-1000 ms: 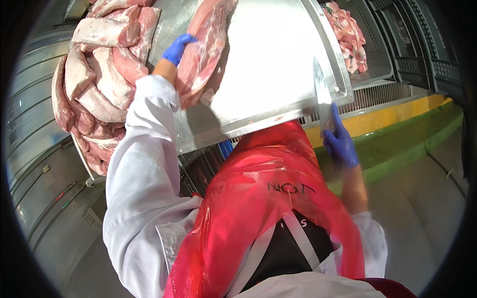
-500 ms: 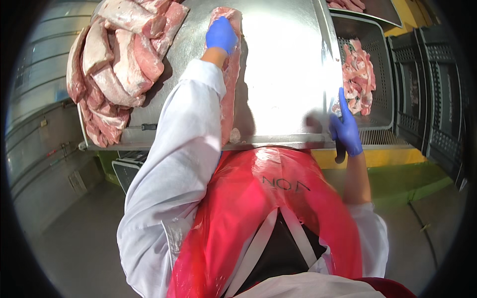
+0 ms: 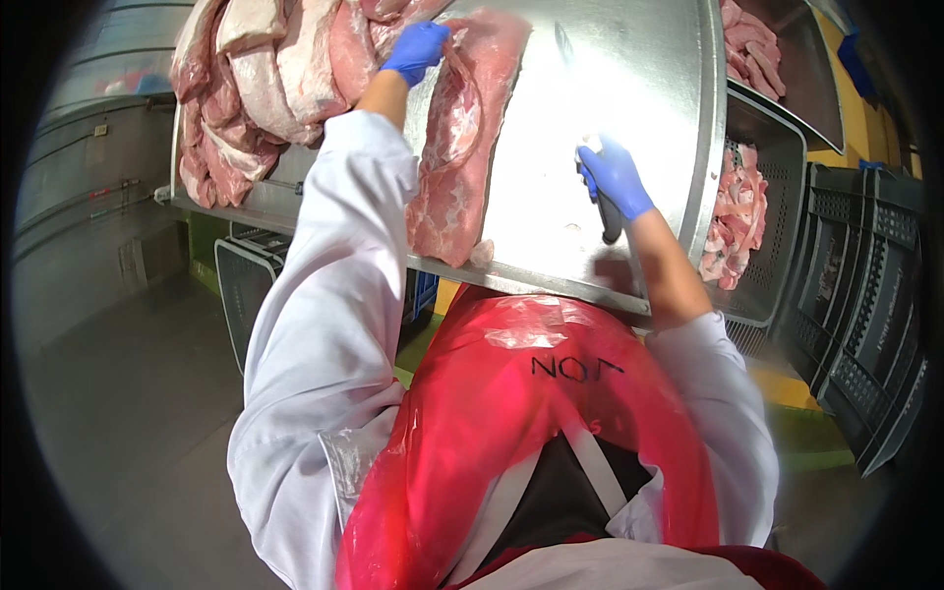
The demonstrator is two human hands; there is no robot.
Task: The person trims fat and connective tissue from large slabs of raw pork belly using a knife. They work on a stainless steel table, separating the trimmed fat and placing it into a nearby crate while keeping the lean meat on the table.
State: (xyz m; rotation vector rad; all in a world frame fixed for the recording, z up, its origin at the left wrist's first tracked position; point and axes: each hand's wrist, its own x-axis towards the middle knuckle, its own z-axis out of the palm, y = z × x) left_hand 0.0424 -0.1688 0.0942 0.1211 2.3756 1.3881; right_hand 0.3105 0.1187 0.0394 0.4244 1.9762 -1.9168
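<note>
A long slab of pink raw meat [image 3: 482,108] lies on the metal work table [image 3: 575,251], pointing away from me, its wide face up. My left hand [image 3: 418,51], in a blue glove, is closed at the slab's far left edge, its fingertips pinching there, beside the meat pile. Over the bare metal to the slab's right, my blue-gloved right hand [image 3: 618,177] is closed around a knife's black handle [image 3: 611,222], whose butt points toward me. The blade cannot be made out clearly against the bright metal.
A heap of meat pieces [image 3: 285,69] covers the table's left part. Beyond the right edge stand a dark crate [image 3: 782,197] with trimmings [image 3: 736,216], a metal tray [image 3: 811,74] with more meat, and black crates [image 3: 855,285]. A small scrap [image 3: 482,253] lies near the front edge.
My left hand has shifted left on the slab, which now lies wider and flatter. My right hand, with the knife, has come in from the table's right edge. The view has turned slightly.
</note>
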